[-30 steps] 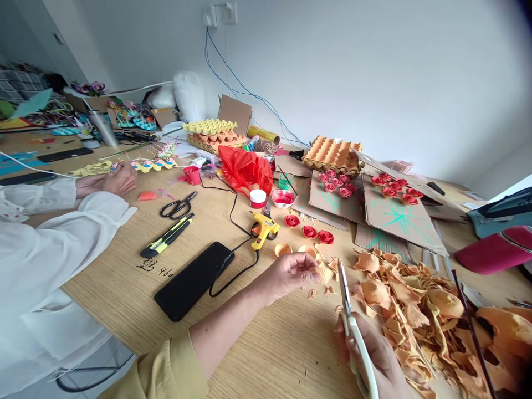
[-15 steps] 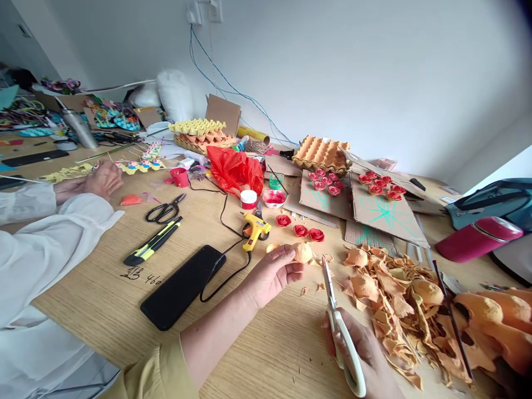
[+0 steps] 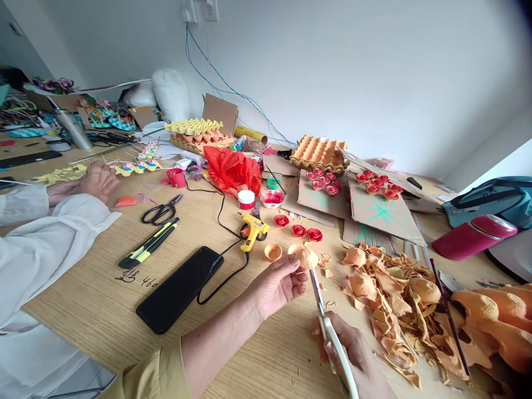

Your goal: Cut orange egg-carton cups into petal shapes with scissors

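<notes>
Between the thumb and fingers of my left hand [image 3: 277, 285] is a rounded orange egg-carton cup [image 3: 308, 258]. My right hand [image 3: 353, 349] grips white-handled scissors [image 3: 332, 338], whose blade tips meet the lower edge of that cup. Whether the blades bite into the cardboard I cannot tell. On the table behind my left hand sit a cut cup [image 3: 273, 252] and another one [image 3: 294, 250], partly hidden by my fingers. A few small orange scraps [image 3: 328, 271] lie just right of the held cup.
A heap of orange carton scraps [image 3: 390, 293] covers the right side. A yellow glue gun [image 3: 252, 233], black phone [image 3: 178, 291], utility knife [image 3: 149, 244] and black scissors [image 3: 162, 211] lie left of centre. Red paper roses [image 3: 298, 230] stand behind. Another person's hands [image 3: 100, 180] are at far left.
The scissors have moved up and left until their tips reach the cup in my left hand. That cup has shifted slightly right. The view has shifted a little.
</notes>
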The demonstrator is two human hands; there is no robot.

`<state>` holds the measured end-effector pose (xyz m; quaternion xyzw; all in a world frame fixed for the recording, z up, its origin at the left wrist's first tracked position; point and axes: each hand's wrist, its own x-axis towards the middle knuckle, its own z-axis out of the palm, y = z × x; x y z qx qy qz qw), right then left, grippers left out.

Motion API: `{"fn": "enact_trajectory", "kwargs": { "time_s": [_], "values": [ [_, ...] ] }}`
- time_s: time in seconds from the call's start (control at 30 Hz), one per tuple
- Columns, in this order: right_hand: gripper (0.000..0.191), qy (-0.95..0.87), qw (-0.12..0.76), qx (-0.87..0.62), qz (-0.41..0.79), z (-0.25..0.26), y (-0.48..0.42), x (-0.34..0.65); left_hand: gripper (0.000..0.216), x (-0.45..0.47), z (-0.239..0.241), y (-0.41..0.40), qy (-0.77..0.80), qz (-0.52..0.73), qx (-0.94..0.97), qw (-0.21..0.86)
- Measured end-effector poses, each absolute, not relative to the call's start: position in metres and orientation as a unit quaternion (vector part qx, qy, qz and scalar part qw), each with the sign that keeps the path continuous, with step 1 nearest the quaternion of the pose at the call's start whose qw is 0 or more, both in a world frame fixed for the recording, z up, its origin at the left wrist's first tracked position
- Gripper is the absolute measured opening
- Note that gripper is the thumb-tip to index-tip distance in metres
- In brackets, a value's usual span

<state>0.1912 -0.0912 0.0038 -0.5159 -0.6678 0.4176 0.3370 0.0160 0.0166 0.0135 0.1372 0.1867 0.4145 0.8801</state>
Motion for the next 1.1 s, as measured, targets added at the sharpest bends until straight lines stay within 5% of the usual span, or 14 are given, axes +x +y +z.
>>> {"fn": "enact_trajectory", "kwargs": {
  "time_s": [1.1],
  "values": [
    [0.039, -0.637, 0.380, -0.533, 0.408, -0.014, -0.096, 0.188, 0.040, 0.019, 0.023, 0.008, 0.209, 0.398, 0.214, 0.867]
  ]
}}
